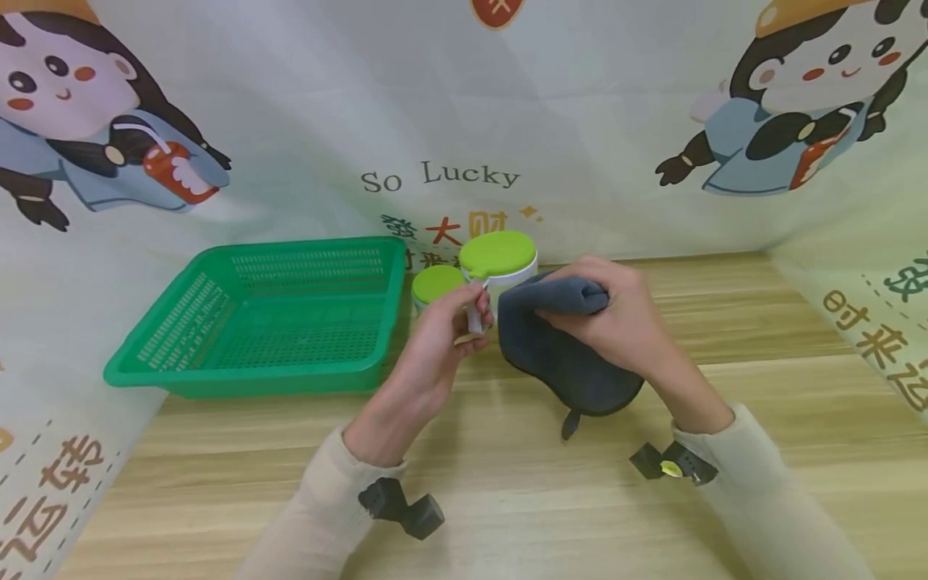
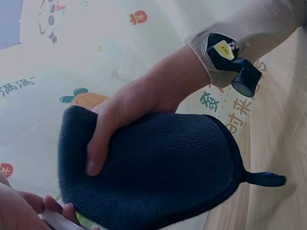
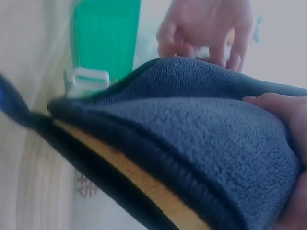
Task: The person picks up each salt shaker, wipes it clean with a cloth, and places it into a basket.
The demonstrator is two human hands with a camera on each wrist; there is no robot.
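Note:
My right hand (image 1: 619, 318) grips a dark grey plush cloth (image 1: 594, 387), folded over at the top, above the table. A short loop (image 2: 266, 179) sticks out from the cloth's edge in the left wrist view. An orange-yellow layer (image 3: 129, 167) shows between its dark borders in the right wrist view. To the left of the cloth, my left hand (image 1: 431, 346) pinches a small flat white piece (image 1: 475, 318) between thumb and fingers. What that piece is cannot be made out.
A green plastic basket (image 1: 290, 383) stands at the left. Behind my hands are a larger white tub with a lime-green lid (image 1: 499, 252) and a smaller lime-lidded tub (image 1: 437, 282). A printed sheet (image 1: 594, 121) hangs behind the wooden table (image 1: 507, 499).

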